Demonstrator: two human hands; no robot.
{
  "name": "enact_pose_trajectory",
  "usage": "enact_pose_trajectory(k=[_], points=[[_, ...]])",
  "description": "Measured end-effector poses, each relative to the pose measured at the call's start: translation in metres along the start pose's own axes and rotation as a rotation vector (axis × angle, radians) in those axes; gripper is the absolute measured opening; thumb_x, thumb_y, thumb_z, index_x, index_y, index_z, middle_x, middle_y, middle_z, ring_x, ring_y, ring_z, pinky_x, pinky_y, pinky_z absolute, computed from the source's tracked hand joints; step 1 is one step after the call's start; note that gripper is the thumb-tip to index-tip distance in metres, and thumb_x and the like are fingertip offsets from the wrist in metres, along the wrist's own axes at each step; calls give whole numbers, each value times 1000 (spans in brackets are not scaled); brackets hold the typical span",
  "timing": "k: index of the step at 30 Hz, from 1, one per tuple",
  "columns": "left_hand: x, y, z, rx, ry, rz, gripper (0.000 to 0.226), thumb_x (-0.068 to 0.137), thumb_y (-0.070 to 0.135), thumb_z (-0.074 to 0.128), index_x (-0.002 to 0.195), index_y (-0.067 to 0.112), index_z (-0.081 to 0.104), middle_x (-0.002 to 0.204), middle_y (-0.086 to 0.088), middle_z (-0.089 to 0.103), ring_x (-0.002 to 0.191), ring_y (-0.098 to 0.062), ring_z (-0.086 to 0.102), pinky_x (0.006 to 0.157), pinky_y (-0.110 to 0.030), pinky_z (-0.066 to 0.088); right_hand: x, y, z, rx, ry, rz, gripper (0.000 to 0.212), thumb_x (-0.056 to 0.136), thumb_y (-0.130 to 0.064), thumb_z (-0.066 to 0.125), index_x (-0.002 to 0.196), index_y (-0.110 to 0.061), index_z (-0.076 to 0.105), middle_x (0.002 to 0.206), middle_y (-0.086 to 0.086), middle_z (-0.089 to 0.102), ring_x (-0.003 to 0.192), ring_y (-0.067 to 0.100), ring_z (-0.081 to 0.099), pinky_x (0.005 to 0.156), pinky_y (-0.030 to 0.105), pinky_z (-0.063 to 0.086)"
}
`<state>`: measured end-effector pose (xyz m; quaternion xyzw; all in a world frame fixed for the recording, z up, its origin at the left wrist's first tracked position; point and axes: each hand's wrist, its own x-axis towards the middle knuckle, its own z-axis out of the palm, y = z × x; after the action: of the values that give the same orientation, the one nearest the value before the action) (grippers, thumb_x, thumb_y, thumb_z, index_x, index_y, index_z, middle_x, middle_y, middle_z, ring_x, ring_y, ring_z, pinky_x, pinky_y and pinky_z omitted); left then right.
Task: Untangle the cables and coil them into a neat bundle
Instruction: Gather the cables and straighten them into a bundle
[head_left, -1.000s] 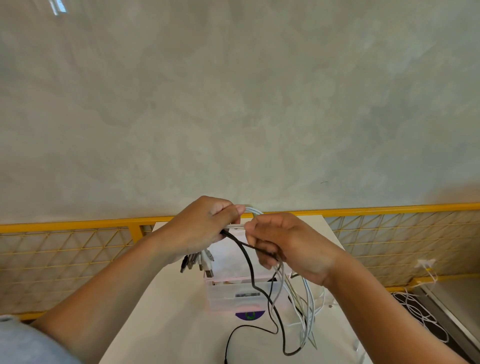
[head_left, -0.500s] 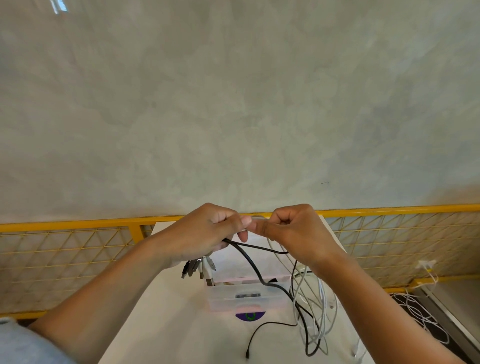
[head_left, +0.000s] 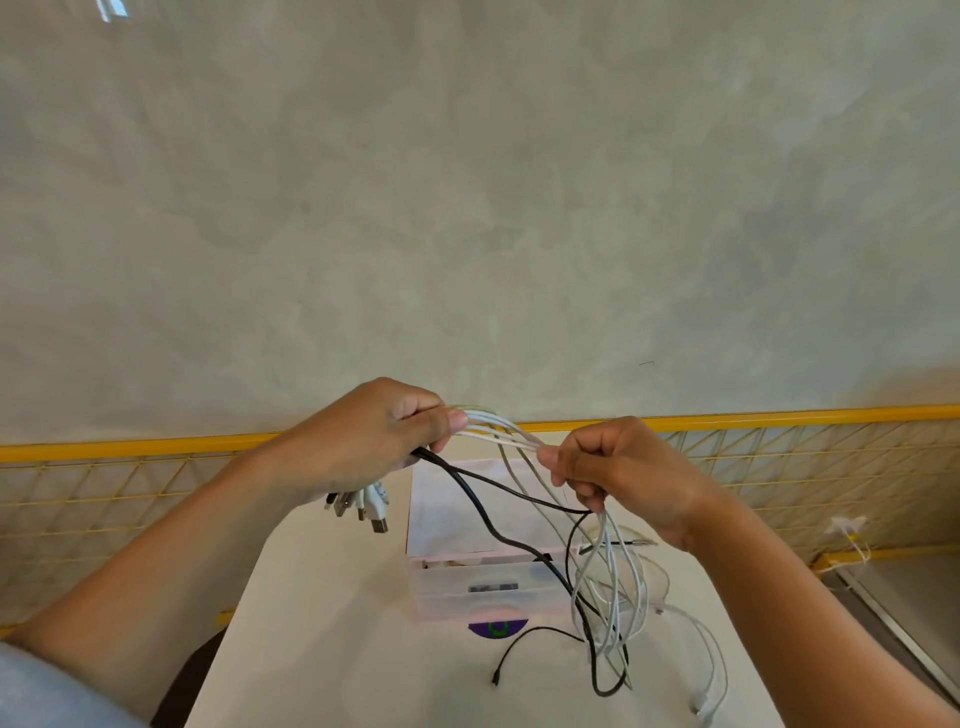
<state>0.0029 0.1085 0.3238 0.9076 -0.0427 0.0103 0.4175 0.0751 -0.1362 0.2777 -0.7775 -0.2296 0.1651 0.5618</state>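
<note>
We note the left hand (head_left: 363, 441) fisted round the cable bundle above the translucent plastic box (head_left: 483, 592), thumb pressed on the thin, smooth white cables (head_left: 498, 431). Metal-tipped USB plugs (head_left: 363, 506) fan out below its heel. The right hand (head_left: 623, 478) pinches the same white cables, up and right of the box, fingers curled. One round, glossy black cable (head_left: 483, 509) leaves the left hand and sags across the box lid. All strands hang in long loops right of the box, ends lying on the pale matte bench (head_left: 322, 623). Versus half a second ago: the hands, then thumb to thumb, are now apart, with white strands stretched between them.
</note>
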Motion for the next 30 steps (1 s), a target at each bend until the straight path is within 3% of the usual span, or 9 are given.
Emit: enact_pose_trajectory(k=[7,14,16,21,26,30], points=[[2,-13,5,11,26,-43,42,97,44,56,64,18,59,52,6,36,52,-15,32,58,-29,29,6,22,1,-35,65,65,25,90,-22,74,76,-2,74,60,5,59,53,16,53,56,22,47],[2,-21,0,49,159,-94,41,97,45,56,64,22,60,55,5,41,61,-18,38,65,-30,31,3,19,-10,74,-51,40,10,87,4,70,82,-3,75,69,11,68,61,19,62,62,29,52],[3,-19,-2,8,219,-98,41,97,44,57,64,21,61,53,7,41,57,-15,38,63,-29,31,2,20,-11,24,-75,31,14,86,9,68,82,-2,76,71,12,69,63,19,63,63,29,52],[4,-6,-3,-72,260,-62,43,99,32,58,72,-1,56,43,13,30,35,-6,24,39,-13,23,7,31,-10,-142,-40,71,8,85,-1,75,81,-8,77,69,10,73,60,17,65,61,26,53],[2,1,-9,-96,274,-41,39,99,33,56,71,5,56,42,13,30,34,-5,27,37,-10,25,12,56,-12,-620,80,87,10,83,-10,72,74,-9,77,63,-5,71,62,10,70,71,37,61],[-1,1,-13,-71,273,-26,40,99,33,56,70,7,57,45,12,30,35,-5,26,37,-9,24,8,66,-14,-530,81,81,12,85,-5,71,77,-10,78,68,-12,74,66,3,69,73,36,60]])
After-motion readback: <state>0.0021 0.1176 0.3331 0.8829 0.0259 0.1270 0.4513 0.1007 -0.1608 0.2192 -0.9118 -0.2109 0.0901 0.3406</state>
